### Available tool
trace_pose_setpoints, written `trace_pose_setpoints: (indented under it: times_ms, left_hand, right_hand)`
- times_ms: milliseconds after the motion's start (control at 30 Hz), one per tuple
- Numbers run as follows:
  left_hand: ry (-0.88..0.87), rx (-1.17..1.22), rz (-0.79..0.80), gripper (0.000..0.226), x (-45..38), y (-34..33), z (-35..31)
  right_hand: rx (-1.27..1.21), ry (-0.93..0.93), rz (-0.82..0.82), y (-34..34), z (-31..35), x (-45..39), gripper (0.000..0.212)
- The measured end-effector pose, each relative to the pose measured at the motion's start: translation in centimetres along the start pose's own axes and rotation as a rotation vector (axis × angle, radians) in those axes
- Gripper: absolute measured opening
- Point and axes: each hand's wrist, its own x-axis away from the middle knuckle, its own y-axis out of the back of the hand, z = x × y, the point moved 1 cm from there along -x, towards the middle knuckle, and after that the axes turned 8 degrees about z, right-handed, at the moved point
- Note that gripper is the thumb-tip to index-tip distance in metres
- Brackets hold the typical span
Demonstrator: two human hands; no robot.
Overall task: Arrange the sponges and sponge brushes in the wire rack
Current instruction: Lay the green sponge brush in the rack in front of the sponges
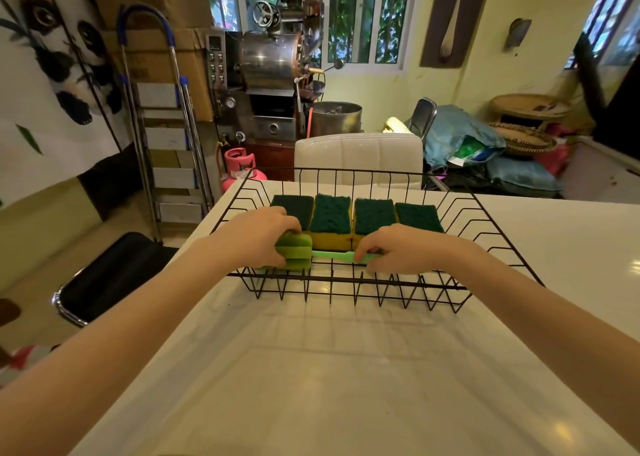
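Now the brush (pixel 313 256) lies inside the rack (pixel 346 284), left hand (pixel 258 235) closed on its soft, squashy head, right hand (pixel 398 249) seemingly pinching the stiff, light handle; sponges (pixel 330 214) just beyond.

The left hand (pixel 258 235) covers the far and left part of the sponge brush (pixel 297 253) head, so its full shape cannot be told; the right hand (pixel 398 247) hides the handle's end past its fingers; the leftmost sponge (pixel 294 206) is partly hidden behind the left grip; both forearms run off the lower edge; the wire rack (pixel 346 284) floor beneath the hands is unseen.
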Motion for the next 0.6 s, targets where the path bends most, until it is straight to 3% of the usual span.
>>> trace_pose_setpoints:
  times_ms: [200,433,600]
  left_hand:
    - [-0.016,0.190,-0.036,0.057,1.6,0.8,0.2]
    - [-0.099,0.316,-0.269,0.057,7.1,1.8,-1.2]
    - [-0.207,0.339,-0.274,0.063,11.0,0.8,-2.9]
  right_hand:
    - [-0.119,0.086,-0.103,0.4,1.3,1.4,0.042]
    - [-0.314,0.295,-0.348,-0.2,5.2,5.5,0.035]
    - [-0.264,0.339,-0.327,-2.4,7.3,7.8,0.047]
